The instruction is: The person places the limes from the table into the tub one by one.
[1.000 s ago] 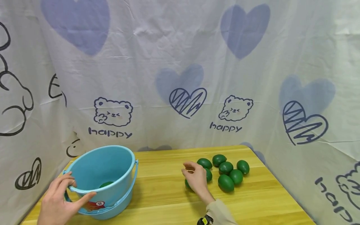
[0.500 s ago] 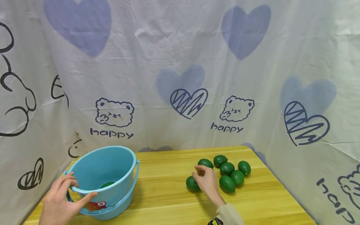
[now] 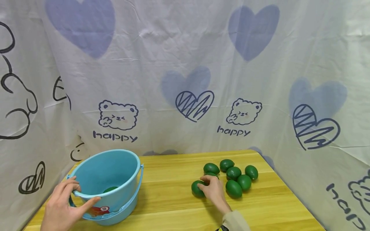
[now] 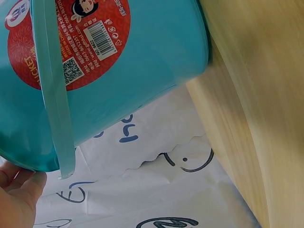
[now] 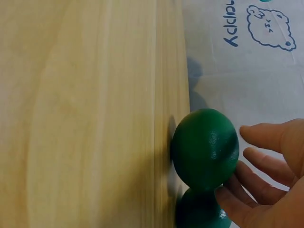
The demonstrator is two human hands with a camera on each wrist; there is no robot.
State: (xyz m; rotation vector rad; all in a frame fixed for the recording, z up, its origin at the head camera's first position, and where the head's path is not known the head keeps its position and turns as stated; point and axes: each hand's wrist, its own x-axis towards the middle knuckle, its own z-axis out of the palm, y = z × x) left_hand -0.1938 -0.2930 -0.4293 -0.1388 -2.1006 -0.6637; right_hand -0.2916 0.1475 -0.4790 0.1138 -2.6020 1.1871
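Observation:
A light blue plastic bucket (image 3: 115, 192) stands at the left of the table, with part of a green fruit (image 3: 110, 189) visible inside. My left hand (image 3: 62, 202) holds its near left rim; the left wrist view shows the fingers (image 4: 29, 187) at the rim beside the strap-like handle (image 4: 52, 90). On the right, my right hand (image 3: 214, 192) is over the group of dark green, egg-shaped, avocado-like fruits. Its fingers are spread and bent around the nearest left fruit (image 3: 197, 189). In the right wrist view, fingertips (image 5: 249, 133) stand close to a fruit (image 5: 205, 148), without a clear grip.
Several more green fruits (image 3: 233, 173) lie clustered to the right of and behind the right hand. The yellow wood-grain table (image 3: 164, 192) runs back to a white printed cloth (image 3: 156, 80), which also hangs along both sides.
My right hand has moved slightly right and then lowered, its fingertips coming down toward the nearest left fruit. My left hand stays on the bucket rim, and the bucket keeps its place.

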